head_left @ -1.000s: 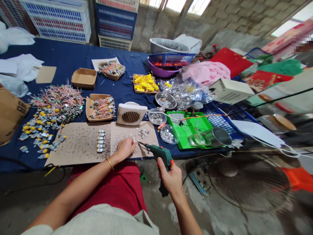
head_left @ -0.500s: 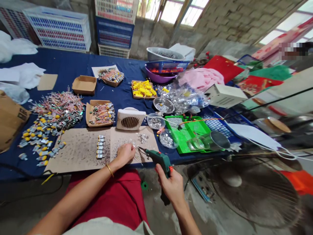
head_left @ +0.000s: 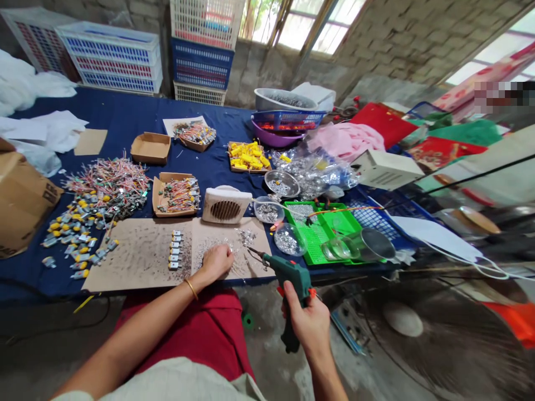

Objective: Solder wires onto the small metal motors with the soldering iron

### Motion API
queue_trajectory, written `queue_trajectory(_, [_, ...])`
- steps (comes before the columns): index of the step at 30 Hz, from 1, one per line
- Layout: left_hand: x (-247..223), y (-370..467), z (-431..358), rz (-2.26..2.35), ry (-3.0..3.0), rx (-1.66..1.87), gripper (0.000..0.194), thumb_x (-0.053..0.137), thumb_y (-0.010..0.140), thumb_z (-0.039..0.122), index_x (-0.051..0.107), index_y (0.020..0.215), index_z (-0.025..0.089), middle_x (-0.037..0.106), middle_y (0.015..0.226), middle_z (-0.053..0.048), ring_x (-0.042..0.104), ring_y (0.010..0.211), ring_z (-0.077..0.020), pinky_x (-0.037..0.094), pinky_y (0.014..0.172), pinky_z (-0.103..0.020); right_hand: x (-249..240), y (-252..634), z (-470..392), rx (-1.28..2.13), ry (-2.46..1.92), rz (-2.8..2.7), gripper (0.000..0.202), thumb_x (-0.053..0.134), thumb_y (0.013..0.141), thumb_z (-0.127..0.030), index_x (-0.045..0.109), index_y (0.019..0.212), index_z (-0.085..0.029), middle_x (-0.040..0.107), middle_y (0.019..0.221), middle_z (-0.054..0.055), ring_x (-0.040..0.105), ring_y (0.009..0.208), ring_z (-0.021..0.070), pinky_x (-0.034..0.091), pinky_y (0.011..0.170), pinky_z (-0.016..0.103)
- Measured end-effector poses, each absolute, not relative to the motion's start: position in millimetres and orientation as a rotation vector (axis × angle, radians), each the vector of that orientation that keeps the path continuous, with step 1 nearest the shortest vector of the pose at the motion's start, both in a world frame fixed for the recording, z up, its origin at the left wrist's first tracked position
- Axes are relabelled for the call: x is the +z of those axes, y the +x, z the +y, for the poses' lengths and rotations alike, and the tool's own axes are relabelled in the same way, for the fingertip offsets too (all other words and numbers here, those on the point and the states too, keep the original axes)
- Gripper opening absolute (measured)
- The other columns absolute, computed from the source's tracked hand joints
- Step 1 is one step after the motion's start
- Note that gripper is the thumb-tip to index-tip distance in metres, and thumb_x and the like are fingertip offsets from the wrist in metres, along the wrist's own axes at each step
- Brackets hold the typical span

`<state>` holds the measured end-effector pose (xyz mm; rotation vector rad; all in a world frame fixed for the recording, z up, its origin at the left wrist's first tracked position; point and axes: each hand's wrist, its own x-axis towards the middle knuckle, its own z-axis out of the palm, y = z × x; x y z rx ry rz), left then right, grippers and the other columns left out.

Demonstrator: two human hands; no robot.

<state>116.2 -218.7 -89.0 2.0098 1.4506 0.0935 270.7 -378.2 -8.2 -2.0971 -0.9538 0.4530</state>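
Observation:
My right hand is wrapped around the grip of a green soldering gun. The gun's dark tip points left, a short gap away from my left hand. That hand rests on the cardboard with its fingers curled in, and whatever they hold is hidden. Small metal parts lie scattered on the board around it. To the left of it, a row of several small motors stands on the same board. A white fan-like box with a round grille stands just behind my left hand.
Loose motors and wired parts are heaped at the left. Behind are cardboard trays of wired parts and yellow pieces. Bowls of metal bits and a green basket stand right. A floor fan stands below.
My right hand has drawn the soldering gun rightward, so its tip is farther from my left hand. My left hand stays curled on the cardboard. The view has shifted slightly.

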Motion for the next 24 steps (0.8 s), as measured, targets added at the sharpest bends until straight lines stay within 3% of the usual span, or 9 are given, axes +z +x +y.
queue_trajectory(18, [-85,116,-219,1.455,1.975,0.090,0.025,0.047,0.087,0.033,0.070,0.089,0.022,0.072,0.092,-0.008,0.066,0.090,-0.0214,0.045,0.078,-0.028,-6,270,-382,0.519,-2.082,-0.877,0.054,0.058,0.073,-0.070,0.058,0.057,-0.019,0.058,0.043,0.004,0.055,0.039,0.0168,0.043,0.041,0.026])
queue_trajectory(24, [-93,114,-216,1.412,1.919,0.184,0.024,0.050,0.085,0.035,0.069,0.083,0.021,0.072,0.084,-0.005,0.065,0.082,-0.0186,0.042,0.069,-0.025,4,278,-380,0.535,-2.126,-0.763,0.055,0.058,0.072,-0.069,0.057,0.050,-0.019,0.060,0.044,0.006,0.057,0.041,0.0184,0.044,0.042,0.027])
